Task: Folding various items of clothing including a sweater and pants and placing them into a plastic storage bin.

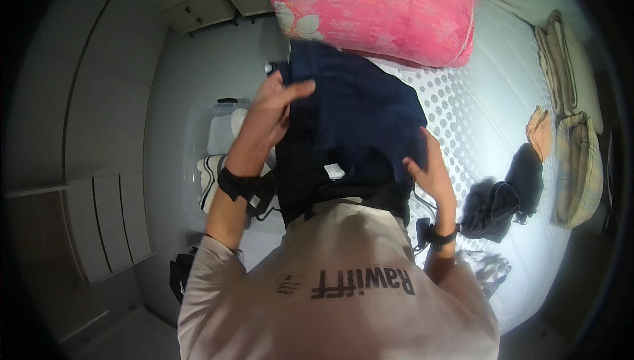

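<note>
A navy cloth garment (356, 102) is spread out in front of my body. A small white tag (334, 171) shows near its lower edge, where the cloth meets dark fabric at my waist. My left hand (277, 107) grips the garment's left side, thumb lying over the top and the other fingers partly hidden. At the right edge, my right hand (430, 164) holds the cloth between thumb and fingers, lower than the left. Both wrists wear black straps with small devices.
A pink floral bedding bundle (376, 13) sits beyond the garment on the dotted bedsheet (446, 97). Folded clothes (220, 134) are at left. Dark clothing (490, 209), an orange cloth (539, 132) and a plaid bundle (578, 169) lie right. Drawer cabinets (198, 13) stand far left.
</note>
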The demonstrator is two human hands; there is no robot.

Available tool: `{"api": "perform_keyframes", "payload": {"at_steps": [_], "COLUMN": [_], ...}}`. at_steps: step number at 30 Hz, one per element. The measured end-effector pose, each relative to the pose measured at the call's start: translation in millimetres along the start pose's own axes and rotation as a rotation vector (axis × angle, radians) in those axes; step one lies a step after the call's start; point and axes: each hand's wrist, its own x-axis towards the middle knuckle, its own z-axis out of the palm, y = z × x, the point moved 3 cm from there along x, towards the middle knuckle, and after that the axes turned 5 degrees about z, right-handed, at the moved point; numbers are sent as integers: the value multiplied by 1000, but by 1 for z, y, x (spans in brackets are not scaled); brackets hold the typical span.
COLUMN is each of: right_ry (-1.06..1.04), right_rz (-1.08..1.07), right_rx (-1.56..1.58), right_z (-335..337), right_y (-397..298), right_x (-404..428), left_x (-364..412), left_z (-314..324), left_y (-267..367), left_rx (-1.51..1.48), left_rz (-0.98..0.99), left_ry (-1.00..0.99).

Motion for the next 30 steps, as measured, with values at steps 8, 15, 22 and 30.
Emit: {"api": "perform_keyframes", "payload": {"at_steps": [8, 15, 22, 30], "right_ry": [304, 686, 543, 476], "right_rz": [-136, -168, 44, 65], "right_rx": [-165, -28, 175, 47], "right_z": [10, 0, -3, -69], "right_y": [-60, -34, 27, 74], "right_x": [-21, 32, 81, 120], "left_x": [19, -22, -46, 28], "left_z": [118, 133, 73, 28], "left_y": [90, 177, 239, 206], "left_rx": [-106, -132, 64, -209], "left_rz": [132, 269, 543, 303], "left_ry": [-402, -519, -525, -90]}}
